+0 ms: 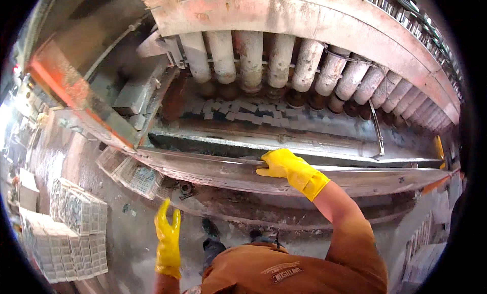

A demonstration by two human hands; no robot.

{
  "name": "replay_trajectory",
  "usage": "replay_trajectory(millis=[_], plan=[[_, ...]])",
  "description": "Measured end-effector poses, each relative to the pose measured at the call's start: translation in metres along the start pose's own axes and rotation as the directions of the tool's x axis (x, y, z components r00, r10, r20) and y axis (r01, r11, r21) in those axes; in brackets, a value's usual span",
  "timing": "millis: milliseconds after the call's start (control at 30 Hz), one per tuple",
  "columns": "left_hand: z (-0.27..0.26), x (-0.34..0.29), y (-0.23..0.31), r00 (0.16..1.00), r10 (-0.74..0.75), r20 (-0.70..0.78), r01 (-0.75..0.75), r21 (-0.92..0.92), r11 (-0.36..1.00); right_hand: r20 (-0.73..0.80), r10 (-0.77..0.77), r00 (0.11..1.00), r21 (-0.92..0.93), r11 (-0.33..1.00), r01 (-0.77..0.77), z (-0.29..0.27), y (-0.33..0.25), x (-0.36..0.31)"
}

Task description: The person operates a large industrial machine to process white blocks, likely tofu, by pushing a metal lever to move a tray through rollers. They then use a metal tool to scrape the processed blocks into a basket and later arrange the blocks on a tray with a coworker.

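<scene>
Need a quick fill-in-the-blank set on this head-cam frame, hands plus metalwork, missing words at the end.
1. The left hand and right hand both wear ____ rubber-looking gloves.
2. The long, narrow greyish metal ledge is touched by the person's ____ hand.
3. In its spread fingers, the left hand holds ____.
4. Whitish cylindrical columns line the ledge's ____ (near/far) side, seen from the person.

Missing words: yellow; right; nothing; far.

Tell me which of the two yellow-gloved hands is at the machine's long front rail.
The right hand, at the upper edge of the front rail; the left hand is away from it, open, at the picture's lower left.
</scene>
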State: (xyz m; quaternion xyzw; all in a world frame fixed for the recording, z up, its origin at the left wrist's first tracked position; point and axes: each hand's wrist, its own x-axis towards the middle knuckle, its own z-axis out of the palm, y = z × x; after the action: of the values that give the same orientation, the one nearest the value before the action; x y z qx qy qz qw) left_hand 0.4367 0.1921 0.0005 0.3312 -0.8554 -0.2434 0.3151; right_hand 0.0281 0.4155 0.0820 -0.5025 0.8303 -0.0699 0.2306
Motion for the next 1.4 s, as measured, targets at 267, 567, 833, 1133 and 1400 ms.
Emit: replay_trajectory(millis=[267, 567, 833, 1133, 1400], plan=[[0.113, 0.296, 0.026, 0.760, 0.585, 0.283, -0.542, -0.221, 0.811, -0.119, 0.093, 0.989, -0.077, 0.992, -0.102, 0.030, 0.008, -0.004], [0.336, 0.396, -0.047, 0.551, 0.423, 0.719, -0.659, 0.063, 0.750, -0.269, 0.053, 0.962, -0.007, 0.998, -0.057, 0.033, -0.006, -0.012], [0.421, 0.369, -0.067, 0.574, 0.459, 0.678, -0.694, 0.105, 0.712, -0.260, 0.075, 0.963, 0.059, 0.996, -0.061, 0.029, -0.015, -0.005], [0.375, 0.336, -0.015, 0.512, 0.146, 0.846, -0.525, 0.175, 0.833, -0.212, 0.091, 0.973, 0.054, 0.995, -0.081, 0.023, -0.019, -0.005], [0.336, 0.333, -0.012, 0.302, 0.089, 0.949, -0.598, 0.117, 0.793, -0.183, 0.083, 0.980, 0.018, 0.997, -0.081, 0.029, -0.017, -0.002]])
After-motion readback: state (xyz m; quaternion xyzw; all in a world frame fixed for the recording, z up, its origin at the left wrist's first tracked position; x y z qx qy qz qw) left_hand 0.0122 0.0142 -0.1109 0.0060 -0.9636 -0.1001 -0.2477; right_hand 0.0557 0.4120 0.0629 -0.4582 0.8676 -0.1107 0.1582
